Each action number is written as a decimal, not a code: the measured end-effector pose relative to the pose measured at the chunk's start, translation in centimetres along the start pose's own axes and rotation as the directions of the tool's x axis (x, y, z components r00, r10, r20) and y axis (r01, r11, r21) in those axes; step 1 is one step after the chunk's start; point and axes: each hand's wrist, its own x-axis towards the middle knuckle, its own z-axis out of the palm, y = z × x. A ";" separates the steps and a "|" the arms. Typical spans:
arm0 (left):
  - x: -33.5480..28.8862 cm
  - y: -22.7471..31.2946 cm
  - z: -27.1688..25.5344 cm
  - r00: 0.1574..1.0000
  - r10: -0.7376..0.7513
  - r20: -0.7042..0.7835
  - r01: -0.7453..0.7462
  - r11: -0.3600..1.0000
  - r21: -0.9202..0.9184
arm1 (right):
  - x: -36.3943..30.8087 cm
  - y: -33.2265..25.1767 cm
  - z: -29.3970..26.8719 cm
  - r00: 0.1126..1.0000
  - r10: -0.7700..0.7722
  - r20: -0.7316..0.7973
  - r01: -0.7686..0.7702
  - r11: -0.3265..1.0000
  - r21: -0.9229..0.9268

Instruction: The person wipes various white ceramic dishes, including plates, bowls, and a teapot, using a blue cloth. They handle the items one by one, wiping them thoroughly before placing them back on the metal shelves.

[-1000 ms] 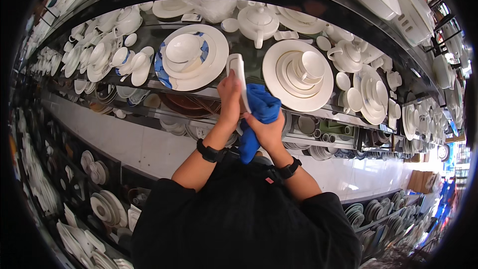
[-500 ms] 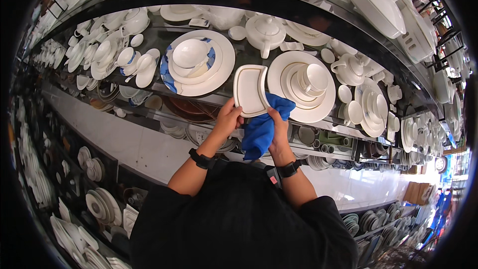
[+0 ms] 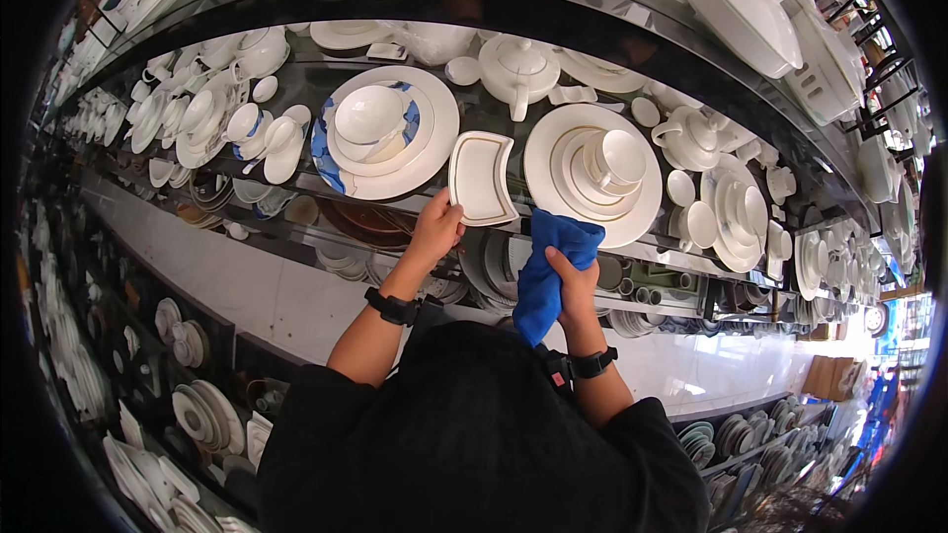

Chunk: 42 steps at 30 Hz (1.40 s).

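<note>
My left hand (image 3: 437, 227) pinches the lower left corner of a white curved dish (image 3: 480, 178) with a thin gold-brown line inside its rim. The dish lies at the front of the shelf, between two stacked place settings. Bunched in my right hand (image 3: 576, 281) is a blue cloth (image 3: 549, 271), held apart from the dish, just below the right-hand setting. That setting has a white cup (image 3: 620, 158) on saucers over a large gold-lined plate (image 3: 632, 219). On the left, a white bowl (image 3: 370, 114) rests on a blue-patterned plate and a larger white plate (image 3: 434, 153).
A white teapot (image 3: 518, 69) stands behind the dish, another teapot (image 3: 691, 138) to the right. A dark upper shelf edge (image 3: 474, 2) crosses above the crockery. Lower shelves hold brown and green ware, with more plate stacks (image 3: 205, 415) behind me at lower left.
The dish has moved slightly left and down onto the shelf front, still in my left hand. My right hand has come off it and drawn right and down with the cloth.
</note>
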 end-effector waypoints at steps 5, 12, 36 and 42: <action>0.7 0.0 0.3 0.998 0.069 0.007 -0.069 0.989 0.134 | -0.5 -0.9 -1.7 0.996 -0.087 0.021 0.088 0.996 -0.032; 1.5 1.4 1.0 1.000 0.014 -0.009 -0.009 0.910 0.414 | -0.5 -4.1 -4.0 0.978 -0.207 -0.002 0.207 0.978 -0.019; 3.9 5.9 13.6 0.773 0.560 0.299 -0.597 0.480 0.643 | 6.5 -13.4 -7.7 0.975 -0.146 0.166 0.117 0.978 0.175; 6.3 4.3 18.9 0.733 0.627 0.263 -0.626 0.472 0.620 | 7.4 -13.6 -8.6 0.974 -0.058 0.217 0.030 0.991 0.127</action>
